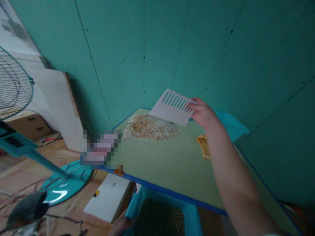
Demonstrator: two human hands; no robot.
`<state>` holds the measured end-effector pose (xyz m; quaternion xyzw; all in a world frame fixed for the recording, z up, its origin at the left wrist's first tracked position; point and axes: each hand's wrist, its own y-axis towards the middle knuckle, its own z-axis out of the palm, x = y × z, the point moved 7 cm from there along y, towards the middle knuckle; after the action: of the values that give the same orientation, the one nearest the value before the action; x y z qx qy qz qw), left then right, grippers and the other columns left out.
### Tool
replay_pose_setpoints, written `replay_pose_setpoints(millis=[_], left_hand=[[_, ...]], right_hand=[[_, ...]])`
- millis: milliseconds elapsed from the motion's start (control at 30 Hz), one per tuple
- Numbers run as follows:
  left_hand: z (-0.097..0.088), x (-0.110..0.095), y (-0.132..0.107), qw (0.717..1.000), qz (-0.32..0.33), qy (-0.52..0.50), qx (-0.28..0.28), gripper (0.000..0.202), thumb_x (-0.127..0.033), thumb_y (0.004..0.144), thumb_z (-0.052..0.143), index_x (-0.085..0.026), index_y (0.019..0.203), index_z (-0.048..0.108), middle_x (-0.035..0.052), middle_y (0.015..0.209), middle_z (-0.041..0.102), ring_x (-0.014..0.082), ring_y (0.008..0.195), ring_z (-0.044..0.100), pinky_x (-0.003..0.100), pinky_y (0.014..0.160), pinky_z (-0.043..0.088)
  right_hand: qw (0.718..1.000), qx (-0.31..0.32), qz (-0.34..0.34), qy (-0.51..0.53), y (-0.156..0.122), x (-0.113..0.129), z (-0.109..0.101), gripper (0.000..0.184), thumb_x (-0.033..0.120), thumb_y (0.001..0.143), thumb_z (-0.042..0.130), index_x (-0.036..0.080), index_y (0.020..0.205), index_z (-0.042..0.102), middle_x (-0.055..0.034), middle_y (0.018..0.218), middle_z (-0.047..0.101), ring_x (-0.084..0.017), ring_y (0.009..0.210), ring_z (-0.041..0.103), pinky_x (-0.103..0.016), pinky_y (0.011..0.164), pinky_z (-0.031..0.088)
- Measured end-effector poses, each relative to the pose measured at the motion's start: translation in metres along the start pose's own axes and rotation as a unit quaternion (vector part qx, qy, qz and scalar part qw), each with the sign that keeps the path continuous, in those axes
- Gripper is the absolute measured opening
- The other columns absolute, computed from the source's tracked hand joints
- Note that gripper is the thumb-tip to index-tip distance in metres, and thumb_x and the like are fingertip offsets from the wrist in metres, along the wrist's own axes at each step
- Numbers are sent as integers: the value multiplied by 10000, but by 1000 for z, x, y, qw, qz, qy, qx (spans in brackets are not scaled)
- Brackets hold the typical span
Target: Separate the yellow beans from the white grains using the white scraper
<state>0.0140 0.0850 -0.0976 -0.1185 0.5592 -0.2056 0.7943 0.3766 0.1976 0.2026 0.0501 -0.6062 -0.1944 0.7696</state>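
My right hand (202,113) is closed on one end of a white slotted plastic plate (169,107), holding it tilted above the table. Below and left of the plate lies a heap of white grains mixed with yellow-brown beans or kernels (145,127). At the bottom of the view my left hand (122,224) grips the left side of a turquoise tub (199,226); its fingers are partly hidden. Dark, grainy stuff (157,218) fills the tub, with lighter grains along its right side.
The pale green table (167,170) has blue edging and stands against a green wall (147,59). On its right are a yellow-brown packet (203,147) and a turquoise sheet or scoop (231,126). At left stand a fan (44,160), a white box (108,196) and floor cables.
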Motion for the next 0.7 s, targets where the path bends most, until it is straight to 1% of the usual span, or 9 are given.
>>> replay_pose_setpoints(millis=[100, 200, 267, 400, 533, 633, 700], left_hand=[[-2, 1, -1, 999, 27, 40, -10, 179, -124, 409, 668, -274, 509, 672, -38, 500, 697, 218, 531, 616, 264, 536, 517], [2, 4, -1, 996, 44, 77, -11, 157, -144, 434, 661, -274, 521, 678, -34, 527, 701, 212, 569, 616, 258, 582, 510], [6, 6, 1, 994, 48, 100, -3, 152, -153, 463, 648, -263, 558, 691, -27, 525, 695, 205, 565, 608, 261, 593, 504], [11, 11, 3, 990, 49, 132, 22, 168, -163, 534, 603, -245, 643, 701, -15, 482, 662, 211, 531, 591, 300, 563, 503], [6, 12, 1, 987, 61, 144, 28, 169, -150, 567, 595, -248, 662, 696, 0, 494, 654, 242, 607, 610, 336, 625, 506], [3, 13, -2, 986, 64, 151, 33, 189, -165, 619, 557, -247, 713, 698, 4, 444, 618, 267, 632, 619, 367, 616, 511], [2, 12, -2, 985, 66, 158, 36, 196, -169, 631, 549, -256, 724, 698, 6, 458, 624, 278, 662, 626, 373, 622, 513]], right_hand=[[998, 21, 43, -30, 6, -31, 19, 247, 111, 600, 592, 214, 786, 467, 41, 701, 563, -110, 639, 544, -253, 639, 416], [995, 49, 74, -54, 7, -59, 29, 250, 132, 599, 592, 213, 797, 461, 41, 687, 548, -109, 604, 520, -243, 601, 395], [992, 60, 88, -64, 5, -70, 32, 242, 139, 606, 586, 212, 797, 457, 42, 674, 535, -108, 587, 505, -238, 578, 382], [988, 67, 99, -95, 3, -82, 38, 200, 140, 634, 562, 212, 791, 460, 43, 640, 509, -105, 552, 473, -229, 541, 364], [980, 62, 96, -162, 4, -91, 39, 162, 146, 664, 538, 220, 789, 466, 40, 623, 495, -109, 537, 457, -230, 523, 355], [977, 62, 85, -186, 4, -96, 41, 151, 160, 672, 535, 221, 794, 469, 34, 639, 501, -114, 552, 463, -231, 526, 358], [976, 64, 79, -193, 4, -97, 43, 149, 167, 675, 534, 221, 800, 472, 33, 644, 506, -115, 554, 464, -231, 526, 359]])
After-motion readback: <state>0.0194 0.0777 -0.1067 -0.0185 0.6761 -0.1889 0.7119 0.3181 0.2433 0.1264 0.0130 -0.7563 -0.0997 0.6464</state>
